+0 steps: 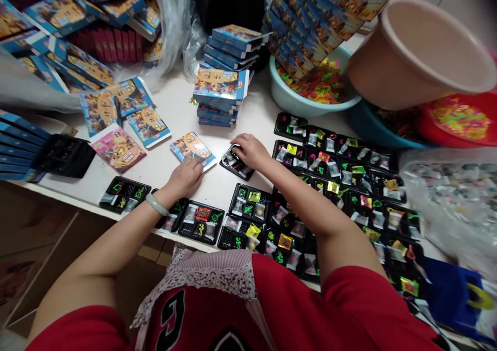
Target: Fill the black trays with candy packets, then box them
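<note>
Ahead of a red shirt (289, 299), at 12 o'clock, we see a left hand (187, 177) on a printed box (192, 148), a right hand (251, 150) on a black tray (237, 166).
Both hands curl; we cannot tell whether either grips. The tray looks like thin, slick plastic, best lifted level by its rim; at its 9 o'clock, the box seems light, creasable card, for holding by its edges. Fingers (239, 141) hide some of the tray.

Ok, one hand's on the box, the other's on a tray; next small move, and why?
I'd probably have the right hand slide the black tray towards the blue box: its fingers are on the tray, the left hand is on the box, and only a narrow strip of table separates the two.
</note>
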The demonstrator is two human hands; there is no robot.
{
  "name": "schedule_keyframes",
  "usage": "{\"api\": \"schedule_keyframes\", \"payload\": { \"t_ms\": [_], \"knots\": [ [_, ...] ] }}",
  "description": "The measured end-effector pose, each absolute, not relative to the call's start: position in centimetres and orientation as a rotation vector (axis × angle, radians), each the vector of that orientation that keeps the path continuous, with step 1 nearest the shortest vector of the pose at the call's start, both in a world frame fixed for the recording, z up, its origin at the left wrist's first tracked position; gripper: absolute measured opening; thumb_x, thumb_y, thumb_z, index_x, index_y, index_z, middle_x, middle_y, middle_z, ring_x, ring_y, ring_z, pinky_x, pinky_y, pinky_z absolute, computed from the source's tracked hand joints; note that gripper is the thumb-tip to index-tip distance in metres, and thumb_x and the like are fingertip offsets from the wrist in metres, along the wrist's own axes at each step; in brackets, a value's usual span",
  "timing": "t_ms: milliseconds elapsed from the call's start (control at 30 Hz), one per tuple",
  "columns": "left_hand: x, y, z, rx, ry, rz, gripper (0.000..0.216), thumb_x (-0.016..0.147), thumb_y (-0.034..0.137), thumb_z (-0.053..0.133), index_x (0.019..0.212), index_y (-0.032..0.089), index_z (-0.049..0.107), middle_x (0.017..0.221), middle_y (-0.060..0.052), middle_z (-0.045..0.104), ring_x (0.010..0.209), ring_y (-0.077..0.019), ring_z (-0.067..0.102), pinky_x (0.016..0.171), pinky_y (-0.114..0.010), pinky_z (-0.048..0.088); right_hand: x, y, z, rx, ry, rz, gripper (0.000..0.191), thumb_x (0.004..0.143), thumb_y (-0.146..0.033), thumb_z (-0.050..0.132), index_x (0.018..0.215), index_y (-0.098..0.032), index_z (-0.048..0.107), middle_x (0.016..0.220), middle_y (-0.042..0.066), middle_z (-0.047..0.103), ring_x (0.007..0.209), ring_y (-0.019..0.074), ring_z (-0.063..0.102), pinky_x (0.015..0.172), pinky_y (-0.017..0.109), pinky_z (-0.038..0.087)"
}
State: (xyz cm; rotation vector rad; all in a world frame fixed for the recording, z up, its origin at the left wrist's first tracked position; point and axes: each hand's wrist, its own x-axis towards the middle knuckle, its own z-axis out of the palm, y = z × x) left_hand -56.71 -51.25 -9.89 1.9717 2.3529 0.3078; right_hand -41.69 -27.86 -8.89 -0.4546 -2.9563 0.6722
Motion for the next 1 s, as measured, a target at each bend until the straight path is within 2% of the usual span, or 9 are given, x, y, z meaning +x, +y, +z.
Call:
{"api": "schedule_keyframes", "payload": {
  "t_ms": [100, 200, 300, 433, 600, 800, 900, 1000],
  "knots": [
    [-56.5, -51.0, -9.9, 2.001, 2.355, 0.250, 0.020, 0.095, 0.016, 0.050, 0.099, 0.014, 0.069, 0.111, -0.021, 0.068, 0.103, -0.0339, 0.064, 0.090, -0.048, 0.056, -39.4, -30.3, -9.1, -0.452, -3.005, 0.615, 0.050, 0.092, -0.041, 0.069, 0.138, -0.022, 0.066, 0.157, 0.016, 0.049, 0.146, 0.0428, 0.037, 0.119, 0.063, 0.031],
    [-56.4, -50.6, -9.7, 2.043, 2.348, 0.160, 0.019, 0.097, 0.019, 0.051, 0.098, 0.012, 0.069, 0.107, -0.021, 0.068, 0.100, -0.0338, 0.064, 0.089, -0.049, 0.056, -38.2, -31.8, -9.7, -0.616, -3.092, 0.589, 0.066, 0.086, -0.043, 0.076, 0.148, -0.027, 0.059, 0.167, 0.014, 0.036, 0.152, 0.0509, 0.023, 0.118, 0.072, 0.025],
    [-56.4, -50.3, -9.7, 2.073, 2.330, 0.110, 0.020, 0.099, 0.019, 0.049, 0.096, 0.012, 0.068, 0.104, -0.020, 0.068, 0.099, -0.0328, 0.065, 0.087, -0.047, 0.057, -38.3, -31.8, -10.2, -0.638, -3.095, 0.615, 0.065, 0.089, -0.033, 0.070, 0.152, -0.028, 0.056, 0.168, 0.014, 0.036, 0.150, 0.0480, 0.029, 0.117, 0.066, 0.030],
    [-57.0, -50.3, -10.2, 2.040, 2.334, 0.222, 0.011, 0.094, 0.017, 0.059, 0.099, 0.012, 0.066, 0.113, -0.022, 0.066, 0.105, -0.0339, 0.064, 0.090, -0.047, 0.057, -38.6, -30.8, -10.6, -0.527, -3.044, 0.675, 0.062, 0.088, -0.030, 0.069, 0.149, -0.027, 0.058, 0.165, 0.015, 0.040, 0.148, 0.0427, 0.033, 0.117, 0.062, 0.033],
    [-58.1, -50.0, -10.6, 1.939, 2.315, 0.509, 0.011, 0.093, 0.014, 0.054, 0.087, 0.017, 0.063, 0.099, -0.016, 0.069, 0.095, -0.0286, 0.066, 0.086, -0.042, 0.056, -38.3, -29.8, -11.8, -0.419, -2.968, 0.756, 0.060, 0.084, -0.030, 0.073, 0.143, -0.026, 0.064, 0.157, 0.014, 0.048, 0.144, 0.0385, 0.039, 0.118, 0.059, 0.034],
    [-59.8, -49.6, -9.1, 1.369, 2.140, 1.273, 0.022, 0.096, 0.039, 0.058, 0.082, 0.021, 0.062, 0.107, -0.009, 0.076, 0.101, -0.0221, 0.069, 0.094, -0.037, 0.056, -38.6, -29.2, -10.9, -0.035, -2.850, 0.872, 0.058, 0.084, -0.034, 0.077, 0.140, -0.031, 0.065, 0.154, 0.011, 0.049, 0.142, 0.0339, 0.043, 0.120, 0.057, 0.034],
    [-60.2, -49.5, -8.5, 1.176, 2.032, 1.358, 0.030, 0.087, 0.049, 0.068, 0.081, 0.020, 0.065, 0.106, -0.010, 0.076, 0.103, -0.0234, 0.070, 0.096, -0.038, 0.056, -39.5, -29.6, -9.7, 0.260, -2.793, 0.944, 0.057, 0.086, -0.035, 0.076, 0.141, -0.033, 0.064, 0.153, 0.010, 0.049, 0.140, 0.0326, 0.044, 0.119, 0.056, 0.035],
    [-60.0, -49.4, -8.3, 1.080, 1.960, 1.387, 0.038, 0.079, 0.056, 0.075, 0.080, 0.019, 0.067, 0.107, -0.011, 0.077, 0.104, -0.0258, 0.070, 0.099, -0.041, 0.055, -40.6, -29.8, -9.5, 0.368, -2.776, 0.983, 0.056, 0.084, -0.032, 0.077, 0.139, -0.033, 0.065, 0.148, 0.011, 0.051, 0.135, 0.0332, 0.047, 0.116, 0.057, 0.038]
  ]
}}
